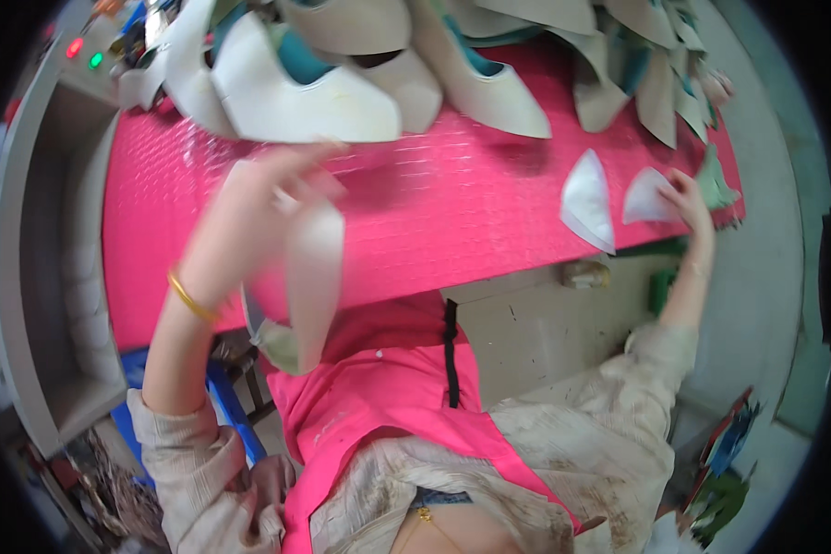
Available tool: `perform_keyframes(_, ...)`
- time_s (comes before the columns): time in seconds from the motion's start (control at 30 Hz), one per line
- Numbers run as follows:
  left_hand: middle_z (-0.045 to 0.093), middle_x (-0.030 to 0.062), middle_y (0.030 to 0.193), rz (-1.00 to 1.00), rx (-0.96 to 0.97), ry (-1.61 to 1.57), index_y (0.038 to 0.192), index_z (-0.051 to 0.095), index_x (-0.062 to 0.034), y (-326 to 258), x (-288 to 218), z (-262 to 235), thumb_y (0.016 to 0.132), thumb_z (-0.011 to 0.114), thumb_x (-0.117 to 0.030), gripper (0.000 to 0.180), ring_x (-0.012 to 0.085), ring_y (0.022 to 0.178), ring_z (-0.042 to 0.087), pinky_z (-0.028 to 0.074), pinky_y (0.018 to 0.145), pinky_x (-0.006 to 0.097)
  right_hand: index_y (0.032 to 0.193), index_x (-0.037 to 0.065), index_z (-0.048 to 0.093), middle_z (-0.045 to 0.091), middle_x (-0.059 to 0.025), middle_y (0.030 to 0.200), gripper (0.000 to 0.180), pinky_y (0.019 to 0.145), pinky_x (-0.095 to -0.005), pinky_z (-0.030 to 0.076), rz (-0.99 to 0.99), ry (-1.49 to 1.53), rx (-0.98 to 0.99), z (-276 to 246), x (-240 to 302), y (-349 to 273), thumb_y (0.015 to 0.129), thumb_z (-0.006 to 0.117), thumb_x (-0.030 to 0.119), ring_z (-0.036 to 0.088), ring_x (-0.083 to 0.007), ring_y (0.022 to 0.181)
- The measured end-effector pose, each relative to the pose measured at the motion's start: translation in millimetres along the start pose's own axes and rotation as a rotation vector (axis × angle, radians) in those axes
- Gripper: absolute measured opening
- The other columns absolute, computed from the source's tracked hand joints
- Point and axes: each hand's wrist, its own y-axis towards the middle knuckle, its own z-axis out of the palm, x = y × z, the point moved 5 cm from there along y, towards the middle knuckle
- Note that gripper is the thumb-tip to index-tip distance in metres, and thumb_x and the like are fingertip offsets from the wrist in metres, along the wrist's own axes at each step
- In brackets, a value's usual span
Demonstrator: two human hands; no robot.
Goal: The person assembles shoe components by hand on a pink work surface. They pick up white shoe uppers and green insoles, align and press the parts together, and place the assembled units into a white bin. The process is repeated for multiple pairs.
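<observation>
A cream shoe upper (316, 268) hangs from my left hand (249, 208), which is closed on it above the table's near left part. Motion smears that hand, and its fingertips are not sharp. My right hand (688, 201) is at the table's right end, thumb and fingers pinched on the edge of a white curved piece (644, 196) lying on the pink surface. Just left of it, apart from the hand, lies a second white curved piece (588, 201) with a pointed end. Beside my right hand is a pale green scrap-like piece (714, 180).
Cream shoe uppers with teal linings, such as a pointed one (295, 97), crowd the far side of the pink-covered table (434, 217). A grey open-fronted shelf unit (42, 198) stands at the left. Red and green lights (95, 61) glow on its far end.
</observation>
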Motion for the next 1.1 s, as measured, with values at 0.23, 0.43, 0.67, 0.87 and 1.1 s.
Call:
perform_keyframes(0.23, 0.058, 0.0118, 0.073, -0.631, -0.161, -0.070, 0.076, 0.059, 0.0042, -78, 199, -38, 0.073, 0.067, -0.046, 0.051, 0.0167, 0.067, 0.053, 0.043, 0.062, 0.033, 0.071, -0.002, 0.061, 0.060, -0.0063, 0.073, 0.016, 0.058, -0.0227, 0.040, -0.574, 0.628, 0.345, 64, 297, -69, 0.079, 0.056, 0.012, 0.054, -0.0106, 0.066)
perform_keyframes(0.43, 0.055, 0.0047, 0.081, -0.544, -0.324, -1.012, 0.092, 0.042, -0.0044, -105, 142, 12, 0.076, 0.064, -0.004, 0.027, 0.0102, 0.074, 0.054, 0.045, 0.065, 0.022, 0.098, 0.000, 0.056, 0.056, 0.0004, 0.081, 0.020, 0.064, -0.0216, 0.044, -0.201, 1.146, 0.789, 295, 450, 4, 0.089, 0.051, 0.018, 0.052, -0.0065, 0.072)
perform_keyframes(0.67, 0.052, 0.0123, 0.094, -0.326, -0.452, 0.302, 0.104, 0.055, -0.0084, -158, 90, 10, 0.062, 0.057, 0.006, 0.044, 0.0299, 0.076, 0.055, 0.045, 0.063, 0.036, 0.103, 0.001, 0.054, 0.060, -0.0040, 0.093, 0.021, 0.075, -0.0271, 0.048, 0.313, 1.186, 0.781, 340, 423, -50, 0.091, 0.048, 0.018, 0.058, -0.0121, 0.081)
perform_keyframes(0.87, 0.057, 0.0131, 0.080, -0.334, -0.283, -0.089, 0.098, 0.060, -0.0039, -157, 109, 13, 0.077, 0.055, -0.010, 0.022, 0.0304, 0.066, 0.055, 0.044, 0.058, 0.036, 0.097, 0.002, 0.058, 0.061, 0.0005, 0.085, 0.016, 0.070, -0.0205, 0.046, 0.199, 1.177, 0.795, 326, 449, -23, 0.088, 0.054, 0.014, 0.056, -0.0064, 0.076)
perform_keyframes(1.1, 0.062, 0.0104, 0.081, -0.434, -0.417, -0.401, 0.100, 0.061, -0.0020, -159, 141, 2, 0.087, 0.053, -0.026, 0.028, 0.0097, 0.060, 0.057, 0.045, 0.055, 0.020, 0.089, -0.001, 0.061, 0.057, 0.0038, 0.075, 0.018, 0.062, -0.0193, 0.043, 0.052, 0.754, 0.952, 347, 458, -24, 0.086, 0.057, 0.016, 0.052, -0.0036, 0.070)
